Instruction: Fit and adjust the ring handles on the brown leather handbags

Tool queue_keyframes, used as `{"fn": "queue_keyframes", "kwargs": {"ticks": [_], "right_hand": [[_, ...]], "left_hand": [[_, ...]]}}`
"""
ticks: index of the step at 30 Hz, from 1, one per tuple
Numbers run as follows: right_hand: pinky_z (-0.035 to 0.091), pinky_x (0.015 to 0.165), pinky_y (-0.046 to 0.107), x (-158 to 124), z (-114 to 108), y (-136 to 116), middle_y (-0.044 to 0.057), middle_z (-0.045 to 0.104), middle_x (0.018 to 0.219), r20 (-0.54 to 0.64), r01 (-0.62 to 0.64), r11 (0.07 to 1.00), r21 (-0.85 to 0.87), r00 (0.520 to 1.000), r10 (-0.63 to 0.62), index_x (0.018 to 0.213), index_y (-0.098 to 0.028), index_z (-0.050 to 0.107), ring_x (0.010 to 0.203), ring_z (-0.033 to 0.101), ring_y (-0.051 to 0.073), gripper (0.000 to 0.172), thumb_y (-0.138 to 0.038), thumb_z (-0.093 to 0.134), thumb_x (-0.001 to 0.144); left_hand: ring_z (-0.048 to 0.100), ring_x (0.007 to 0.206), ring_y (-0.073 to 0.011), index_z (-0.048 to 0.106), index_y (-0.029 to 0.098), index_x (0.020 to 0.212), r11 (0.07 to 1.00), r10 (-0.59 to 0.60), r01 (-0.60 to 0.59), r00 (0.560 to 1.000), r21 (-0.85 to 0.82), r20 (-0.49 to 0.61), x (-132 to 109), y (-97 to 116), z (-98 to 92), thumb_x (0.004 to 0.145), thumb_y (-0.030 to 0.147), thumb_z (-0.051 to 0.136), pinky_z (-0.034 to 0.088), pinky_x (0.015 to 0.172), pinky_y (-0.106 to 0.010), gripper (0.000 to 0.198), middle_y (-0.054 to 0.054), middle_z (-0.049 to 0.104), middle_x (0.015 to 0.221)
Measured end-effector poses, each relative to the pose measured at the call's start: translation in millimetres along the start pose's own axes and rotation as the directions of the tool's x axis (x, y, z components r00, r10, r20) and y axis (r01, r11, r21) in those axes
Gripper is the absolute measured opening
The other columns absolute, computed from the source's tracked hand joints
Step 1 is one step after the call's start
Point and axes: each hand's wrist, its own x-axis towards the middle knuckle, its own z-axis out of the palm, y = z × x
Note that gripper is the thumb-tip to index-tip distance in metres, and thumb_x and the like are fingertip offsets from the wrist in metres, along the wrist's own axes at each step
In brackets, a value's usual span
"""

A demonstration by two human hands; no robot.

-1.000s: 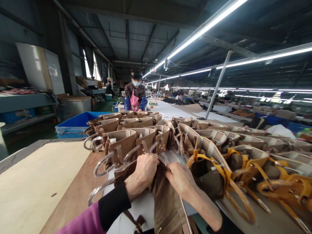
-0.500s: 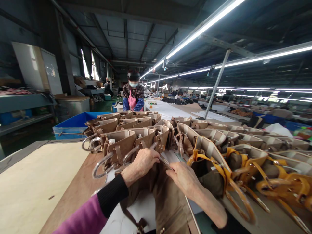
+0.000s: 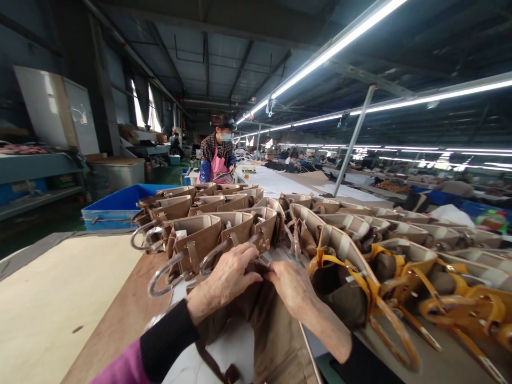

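On the worktop (image 3: pixel 116 325) lies a limp tan bag (image 3: pixel 276 336); left hand (image 3: pixel 230 277) and right hand (image 3: pixel 294 285) clamp their grip on its top edge. Matching bags (image 3: pixel 196 240) stand beyond.

Hands: two; left hand (image 3: pixel 226 277), right hand (image 3: pixel 292 285)
Bag under the hands (image 3: pixel 276 330): one
Brown bags (image 3: pixel 196 240) in rows: well over ten; too crowded for an exact count
Yellow-strapped bags (image 3: pixel 400 266): at least three
Blue bin (image 3: pixel 116 205): one
Person in pink apron (image 3: pixel 218 160): one

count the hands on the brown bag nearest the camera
2. The left hand lies on the top edge of the brown bag, on the side of the tan bags; the right hand meets it there, beside the yellow-strapped bag. No other hand touches it.
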Motion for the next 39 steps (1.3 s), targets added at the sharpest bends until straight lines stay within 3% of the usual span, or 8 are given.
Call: {"fn": "queue_keyframes", "kwargs": {"ticks": [5,9,18,25,28,32,34,39], "right_hand": [[0.035,0.061,0.027,2,-2,-2,0.005,0.069,0.078,-0.013,-0.006,1.0,-0.001,1.0,0.006,0.077,-0.021,0.068,0.079,0.064,0.02,0.016,-0.027,0.056,0.086],[0.035,0.06,0.027,2,-3,-5,0.006,0.069,0.078,-0.013,-0.011,1.0,0.001,1.0,0.011,0.077,-0.021,0.068,0.077,0.064,0.02,0.016,-0.027,0.056,0.086],[0.037,0.062,0.027,-2,-1,-2,0.004,0.069,0.077,-0.025,-0.021,1.0,-0.008,0.999,0.021,0.077,-0.021,0.067,0.079,0.064,0.02,0.016,-0.027,0.056,0.087],[0.037,0.06,0.028,1,3,-2,0.006,0.07,0.079,-0.033,-0.023,1.0,-0.015,0.999,0.023,0.081,-0.022,0.068,0.078,0.065,0.021,0.014,-0.027,0.056,0.086],[0.036,0.059,0.029,3,5,-1,0.006,0.07,0.079,-0.035,-0.034,0.999,-0.02,0.999,0.034,0.08,-0.021,0.068,0.078,0.065,0.022,0.015,-0.028,0.057,0.086],[0.036,0.06,0.029,6,8,1,0.006,0.069,0.078,-0.04,-0.038,0.999,-0.02,0.999,0.037,0.08,-0.021,0.069,0.078,0.065,0.022,0.014,-0.028,0.057,0.086],[0.035,0.059,0.029,6,8,2,0.006,0.069,0.078,-0.042,-0.03,0.999,-0.019,0.999,0.029,0.08,-0.021,0.069,0.078,0.065,0.022,0.014,-0.029,0.058,0.085],[0.033,0.058,0.028,4,6,2,0.004,0.069,0.075,-0.05,0.015,1.0,-0.017,0.999,-0.016,0.076,-0.022,0.068,0.076,0.065,0.02,0.015,-0.029,0.058,0.086]], "left_hand": [[0.056,0.095,-0.0172,0.053,0.02,0.09,0.997,0.008,-0.008,1.0,0.078,-0.006,-16,-18,2.8,0.079,0.022,0.062,0.045,0.084,-0.029,0.015,-0.002,0.058,0.107],[0.056,0.099,-0.0168,0.055,0.021,0.095,0.996,-0.002,0.003,1.0,0.093,-0.01,-13,-18,6.1,0.081,0.02,0.059,0.044,0.088,-0.028,0.014,-0.002,0.059,0.11],[0.059,0.085,-0.018,0.054,0.019,0.08,0.946,-0.249,0.25,0.968,0.206,-0.032,-2,2,13.1,0.079,0.022,0.059,0.042,0.075,-0.028,0.007,-0.001,0.063,0.091],[0.058,0.089,-0.0169,0.061,0.021,0.084,0.968,-0.173,0.177,0.984,0.177,-0.04,0,2,18.6,0.081,0.016,0.055,0.041,0.081,-0.029,0.009,0.001,0.064,0.101],[0.058,0.088,-0.0162,0.064,0.021,0.076,0.974,-0.172,0.173,0.985,0.144,-0.019,-1,1,17.8,0.082,0.016,0.055,0.041,0.081,-0.029,0.012,0.003,0.063,0.104],[0.057,0.102,-0.0168,0.065,0.022,0.069,0.996,-0.063,0.061,0.997,0.061,0.036,-3,-2,15.3,0.08,0.015,0.058,0.039,0.087,-0.028,0.015,0.005,0.057,0.12],[0.058,0.1,-0.0153,0.064,0.021,0.069,0.996,-0.091,0.09,0.996,0.011,0.014,-2,-4,14.8,0.079,0.013,0.057,0.04,0.086,-0.026,0.014,0.004,0.056,0.123],[0.059,0.08,-0.0129,0.06,0.02,0.072,0.964,-0.267,0.267,0.962,-0.005,-0.063,5,-7,16.8,0.078,0.014,0.057,0.038,0.069,-0.023,0.009,0.003,0.065,0.091]]}}
